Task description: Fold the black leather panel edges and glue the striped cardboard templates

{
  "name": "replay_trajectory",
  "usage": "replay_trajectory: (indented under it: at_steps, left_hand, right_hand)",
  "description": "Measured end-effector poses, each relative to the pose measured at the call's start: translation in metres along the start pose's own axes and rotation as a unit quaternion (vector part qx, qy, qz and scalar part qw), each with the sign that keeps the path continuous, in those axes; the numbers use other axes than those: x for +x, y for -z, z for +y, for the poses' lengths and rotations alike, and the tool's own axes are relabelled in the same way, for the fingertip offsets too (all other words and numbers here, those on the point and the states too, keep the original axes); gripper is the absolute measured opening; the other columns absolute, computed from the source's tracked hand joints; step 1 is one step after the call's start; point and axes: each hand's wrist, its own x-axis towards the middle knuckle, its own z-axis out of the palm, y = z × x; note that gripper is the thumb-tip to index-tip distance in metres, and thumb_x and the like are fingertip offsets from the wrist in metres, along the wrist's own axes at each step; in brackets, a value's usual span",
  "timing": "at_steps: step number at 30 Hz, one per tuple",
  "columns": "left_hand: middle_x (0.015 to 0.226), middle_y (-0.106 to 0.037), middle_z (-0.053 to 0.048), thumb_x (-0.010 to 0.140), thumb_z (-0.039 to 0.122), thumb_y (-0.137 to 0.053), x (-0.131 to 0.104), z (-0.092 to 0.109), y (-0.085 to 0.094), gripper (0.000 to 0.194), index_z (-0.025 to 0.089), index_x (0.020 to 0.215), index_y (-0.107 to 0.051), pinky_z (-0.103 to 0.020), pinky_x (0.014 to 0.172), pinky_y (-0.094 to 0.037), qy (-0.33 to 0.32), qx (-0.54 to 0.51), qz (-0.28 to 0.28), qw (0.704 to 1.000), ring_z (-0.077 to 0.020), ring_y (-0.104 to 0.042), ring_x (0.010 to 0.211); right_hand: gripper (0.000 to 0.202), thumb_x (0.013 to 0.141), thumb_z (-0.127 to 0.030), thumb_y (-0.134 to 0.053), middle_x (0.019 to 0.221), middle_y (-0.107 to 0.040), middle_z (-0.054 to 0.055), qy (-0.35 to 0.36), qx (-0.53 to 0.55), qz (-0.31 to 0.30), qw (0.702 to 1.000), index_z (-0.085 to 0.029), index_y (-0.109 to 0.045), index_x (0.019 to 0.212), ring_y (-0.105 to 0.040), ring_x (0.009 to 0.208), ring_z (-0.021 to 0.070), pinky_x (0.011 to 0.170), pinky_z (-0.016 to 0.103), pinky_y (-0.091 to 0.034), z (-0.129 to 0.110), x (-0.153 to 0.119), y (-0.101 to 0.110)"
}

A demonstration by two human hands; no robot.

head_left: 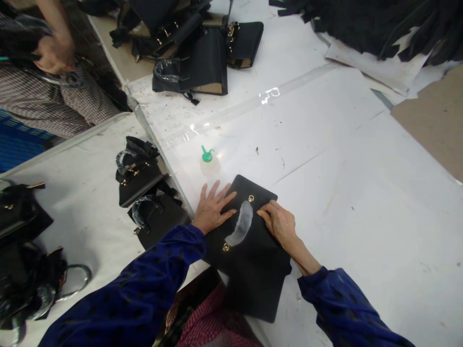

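Note:
A flat black handbag panel (260, 255) lies on the white table in front of me, its lower end reaching the table's near edge. Two gold fittings and a handle (241, 225) wrapped in cloudy plastic sit on the panel. My left hand (214, 208) rests on the panel's left edge, palm down with fingers spread. At the right edge, my right hand (280, 221) pinches the panel's border between thumb and fingers. Just beyond my left hand stands a translucent bottle (210, 166) with a green nozzle cap.
Black handbags (206, 62) are heaped at the far side, and others (139, 176) lie on the lower left table. Dark strips (390, 29) are piled at the far right. A co-worker's hand (54, 53) shows at upper left. Clear tape (235, 113) crosses the white table.

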Motion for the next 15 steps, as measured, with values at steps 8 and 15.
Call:
replay_trajectory:
  at_steps: [8, 15]
  left_hand:
    - [0.160, -0.044, -0.002, 0.098, 0.052, -0.052, 0.000, 0.001, 0.000, 0.052, 0.031, 0.145, -0.054, -0.068, 0.122, -0.013, -0.003, 0.000, 0.003, 1.000, -0.0384, -0.029, 0.151]
    - [0.160, -0.043, -0.002, 0.098, 0.053, -0.050, 0.000, 0.001, 0.000, 0.053, 0.030, 0.145, -0.054, -0.069, 0.121, -0.013, -0.005, 0.001, 0.007, 1.000, -0.0395, -0.030, 0.151]
  right_hand:
    - [0.026, 0.101, -0.033, -0.053, 0.088, -0.070, 0.003, -0.004, -0.017, -0.026, 1.000, -0.024, -0.070, 0.084, -0.066, 0.070, 0.0154, 0.055, 0.026, -0.037, -0.006, -0.005, 0.005]
    - [0.024, 0.100, -0.028, -0.055, 0.086, -0.070, 0.002, -0.009, -0.031, -0.046, 0.998, -0.023, -0.070, 0.082, -0.066, 0.067, 0.0153, 0.052, 0.026, -0.035, -0.015, -0.014, 0.004]
